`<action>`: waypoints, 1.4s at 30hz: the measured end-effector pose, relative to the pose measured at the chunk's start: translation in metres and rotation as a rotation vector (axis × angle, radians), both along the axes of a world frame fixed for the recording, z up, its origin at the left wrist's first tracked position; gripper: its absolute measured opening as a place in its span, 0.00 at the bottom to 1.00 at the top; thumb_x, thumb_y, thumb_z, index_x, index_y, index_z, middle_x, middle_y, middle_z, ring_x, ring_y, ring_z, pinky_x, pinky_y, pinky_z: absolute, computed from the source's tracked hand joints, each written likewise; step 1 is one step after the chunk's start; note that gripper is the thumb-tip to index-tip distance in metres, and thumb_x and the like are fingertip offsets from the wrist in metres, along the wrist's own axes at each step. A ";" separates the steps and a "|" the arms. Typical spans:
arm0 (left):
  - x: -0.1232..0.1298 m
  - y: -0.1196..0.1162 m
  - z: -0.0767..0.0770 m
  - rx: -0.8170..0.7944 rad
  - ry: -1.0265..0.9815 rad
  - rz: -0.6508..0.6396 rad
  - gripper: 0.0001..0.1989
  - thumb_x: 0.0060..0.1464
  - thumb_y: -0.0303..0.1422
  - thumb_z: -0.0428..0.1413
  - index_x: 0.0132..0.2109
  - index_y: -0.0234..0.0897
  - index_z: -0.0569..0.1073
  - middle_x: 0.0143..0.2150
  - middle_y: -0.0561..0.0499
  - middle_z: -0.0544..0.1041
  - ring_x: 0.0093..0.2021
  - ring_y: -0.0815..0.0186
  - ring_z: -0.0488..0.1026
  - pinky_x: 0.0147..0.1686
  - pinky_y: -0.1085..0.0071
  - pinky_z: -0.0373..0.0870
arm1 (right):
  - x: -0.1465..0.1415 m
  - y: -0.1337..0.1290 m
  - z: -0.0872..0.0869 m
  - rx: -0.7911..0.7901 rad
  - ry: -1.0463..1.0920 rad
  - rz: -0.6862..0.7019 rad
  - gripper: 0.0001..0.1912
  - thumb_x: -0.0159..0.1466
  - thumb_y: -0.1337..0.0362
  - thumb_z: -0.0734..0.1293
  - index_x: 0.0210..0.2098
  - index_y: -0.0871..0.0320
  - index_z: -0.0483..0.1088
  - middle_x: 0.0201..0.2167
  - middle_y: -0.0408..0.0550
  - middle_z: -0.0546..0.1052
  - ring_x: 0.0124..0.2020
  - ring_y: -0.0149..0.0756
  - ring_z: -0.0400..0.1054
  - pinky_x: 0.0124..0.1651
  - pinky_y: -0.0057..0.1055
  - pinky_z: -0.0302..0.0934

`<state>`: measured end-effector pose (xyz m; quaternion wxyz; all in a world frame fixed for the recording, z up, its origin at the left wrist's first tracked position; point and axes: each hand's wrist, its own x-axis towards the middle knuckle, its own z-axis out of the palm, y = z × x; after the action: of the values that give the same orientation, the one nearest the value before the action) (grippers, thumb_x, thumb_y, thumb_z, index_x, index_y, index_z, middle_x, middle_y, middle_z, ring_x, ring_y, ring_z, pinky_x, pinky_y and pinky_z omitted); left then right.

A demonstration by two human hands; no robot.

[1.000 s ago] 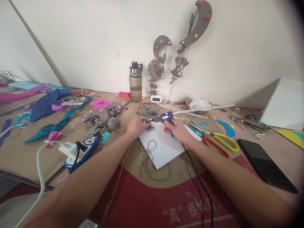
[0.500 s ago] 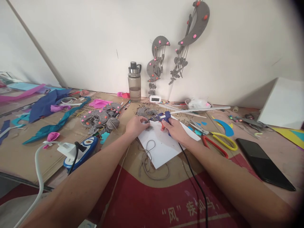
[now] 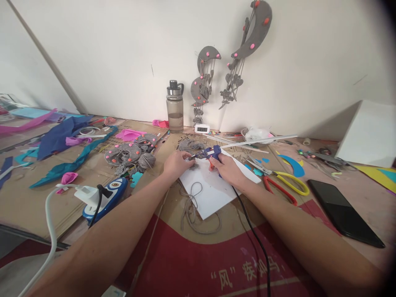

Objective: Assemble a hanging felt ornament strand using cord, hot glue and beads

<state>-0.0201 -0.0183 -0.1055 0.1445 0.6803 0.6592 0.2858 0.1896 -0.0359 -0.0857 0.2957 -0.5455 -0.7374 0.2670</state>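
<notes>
My right hand (image 3: 231,169) is wrapped round a dark blue hot glue gun (image 3: 213,152) with an orange trigger. A long clear glue stick (image 3: 260,141) sticks out of its back, and its black cord runs down toward me. The nozzle points left, at the fingertips of my left hand (image 3: 177,165). Those fingers are closed on a small grey yarn piece (image 3: 194,166), partly hidden, over the left edge of a white sheet of paper (image 3: 210,194). Loose grey yarn (image 3: 190,208) lies in loops at the paper's near left.
Left are yarn-covered crescents (image 3: 123,152), a yarn ball (image 3: 147,161) and a blue power strip (image 3: 107,200). Right lie scissors (image 3: 278,177) and a black phone (image 3: 343,212). Behind stand a bottle (image 3: 175,109) and small clock (image 3: 202,128); grey moon hangings (image 3: 258,33) hang on the wall.
The glue gun has tilted a little, and the far end of its glue stick has shifted slightly up and left. My left hand stays almost still.
</notes>
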 end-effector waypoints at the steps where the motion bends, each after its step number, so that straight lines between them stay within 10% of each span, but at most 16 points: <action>1: 0.000 0.000 0.000 0.000 -0.003 0.000 0.19 0.46 0.47 0.58 0.44 0.43 0.78 0.42 0.50 0.79 0.42 0.63 0.74 0.36 0.72 0.65 | 0.000 0.000 0.000 0.000 -0.001 -0.002 0.18 0.65 0.55 0.57 0.26 0.58 0.69 0.27 0.46 0.77 0.26 0.30 0.65 0.32 0.27 0.53; 21: -0.004 0.001 -0.004 0.037 -0.109 0.015 0.20 0.54 0.46 0.53 0.48 0.39 0.75 0.42 0.49 0.79 0.40 0.64 0.74 0.39 0.70 0.67 | 0.012 0.000 -0.001 0.000 0.456 -0.050 0.23 0.63 0.45 0.58 0.29 0.59 0.68 0.26 0.49 0.76 0.21 0.28 0.60 0.25 0.26 0.54; 42: -0.017 -0.001 -0.003 0.270 -0.331 0.121 0.12 0.54 0.36 0.52 0.36 0.35 0.78 0.33 0.48 0.80 0.34 0.65 0.74 0.36 0.71 0.66 | 0.053 -0.036 0.017 -0.166 0.359 -0.245 0.13 0.61 0.55 0.64 0.30 0.61 0.68 0.20 0.46 0.75 0.17 0.27 0.63 0.19 0.23 0.55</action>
<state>-0.0369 -0.0192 -0.1085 0.1408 0.5965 0.6220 0.4872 0.2421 -0.0722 -0.0687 0.4065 -0.5972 -0.5767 0.3815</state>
